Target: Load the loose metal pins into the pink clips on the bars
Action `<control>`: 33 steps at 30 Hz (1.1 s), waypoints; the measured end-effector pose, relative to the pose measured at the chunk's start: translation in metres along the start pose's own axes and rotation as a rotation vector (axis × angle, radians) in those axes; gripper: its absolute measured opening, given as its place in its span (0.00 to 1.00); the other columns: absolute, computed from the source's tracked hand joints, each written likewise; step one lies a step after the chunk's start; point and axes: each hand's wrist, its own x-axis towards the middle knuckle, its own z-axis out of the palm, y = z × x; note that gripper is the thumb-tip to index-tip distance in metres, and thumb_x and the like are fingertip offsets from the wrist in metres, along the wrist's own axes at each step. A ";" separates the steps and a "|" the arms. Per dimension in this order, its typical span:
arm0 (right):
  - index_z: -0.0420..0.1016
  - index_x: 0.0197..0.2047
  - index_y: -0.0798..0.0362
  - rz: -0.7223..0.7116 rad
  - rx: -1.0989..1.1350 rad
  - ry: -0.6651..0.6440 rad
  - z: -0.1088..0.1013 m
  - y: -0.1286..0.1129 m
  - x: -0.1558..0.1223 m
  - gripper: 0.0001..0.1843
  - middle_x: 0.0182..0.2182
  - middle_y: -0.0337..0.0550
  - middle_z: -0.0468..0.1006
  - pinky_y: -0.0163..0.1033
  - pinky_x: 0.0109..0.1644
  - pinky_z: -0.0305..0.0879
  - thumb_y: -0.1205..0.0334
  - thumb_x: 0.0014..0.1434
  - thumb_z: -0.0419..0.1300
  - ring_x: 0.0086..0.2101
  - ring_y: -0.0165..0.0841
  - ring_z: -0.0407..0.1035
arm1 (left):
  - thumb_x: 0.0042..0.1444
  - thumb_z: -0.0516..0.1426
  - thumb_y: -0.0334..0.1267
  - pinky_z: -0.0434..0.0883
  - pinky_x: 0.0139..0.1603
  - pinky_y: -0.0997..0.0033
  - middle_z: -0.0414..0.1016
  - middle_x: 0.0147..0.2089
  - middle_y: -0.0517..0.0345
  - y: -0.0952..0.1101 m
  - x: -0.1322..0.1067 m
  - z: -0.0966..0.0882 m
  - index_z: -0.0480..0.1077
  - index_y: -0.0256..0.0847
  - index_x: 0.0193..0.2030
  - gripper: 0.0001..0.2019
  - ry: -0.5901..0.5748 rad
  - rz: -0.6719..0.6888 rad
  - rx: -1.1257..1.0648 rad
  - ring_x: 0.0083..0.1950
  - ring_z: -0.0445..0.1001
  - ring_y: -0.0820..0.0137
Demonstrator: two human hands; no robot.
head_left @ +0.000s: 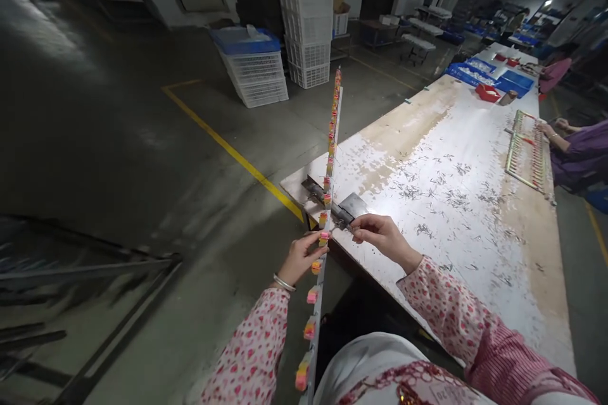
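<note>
A long narrow metal bar [319, 291] runs away from my body past the table's corner. Small pink, yellow and orange pieces [310, 329] sit along it in a row. My left hand [300, 255], with a bracelet at the wrist, pinches one of these pieces between thumb and fingers. Over the table's near edge, my right hand [380, 237] is closed in a pinch; whatever lies between its fingertips is too small to name. Just beyond those fingertips is a dark metal fixture [339, 212], which the bar crosses, with a flat metal plate [354, 204] beside it.
Many bent wire pieces [420, 183] lie scattered over the worn white table [475, 253]. On the right, a person in purple [577, 152] handles a frame [525, 150] filled with small pieces. Blue trays [515, 83] and a red box [487, 93] stand farther along. White crates [308, 25] are stacked behind.
</note>
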 end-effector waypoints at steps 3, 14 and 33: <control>0.74 0.38 0.53 -0.210 -0.342 0.009 0.010 -0.010 0.004 0.11 0.33 0.46 0.76 0.39 0.34 0.70 0.54 0.61 0.58 0.31 0.32 0.71 | 0.54 0.60 0.41 0.69 0.49 0.63 0.78 0.46 0.46 -0.003 0.000 0.002 0.77 0.36 0.46 0.15 0.036 0.030 0.044 0.50 0.75 0.57; 0.71 0.41 0.53 -0.423 -0.647 -0.085 0.038 -0.031 0.020 0.07 0.33 0.45 0.77 0.34 0.36 0.66 0.64 0.65 0.52 0.33 0.31 0.71 | 0.56 0.59 0.41 0.70 0.47 0.63 0.79 0.44 0.46 -0.003 0.000 0.006 0.76 0.35 0.49 0.16 0.084 0.156 0.067 0.47 0.76 0.58; 0.73 0.45 0.53 -0.219 -0.560 0.113 -0.008 0.020 0.000 0.12 0.37 0.45 0.77 0.34 0.37 0.68 0.57 0.64 0.53 0.34 0.30 0.72 | 0.48 0.63 0.49 0.72 0.48 0.61 0.76 0.52 0.45 -0.004 -0.014 0.010 0.74 0.35 0.50 0.25 0.111 -0.172 -0.362 0.49 0.74 0.57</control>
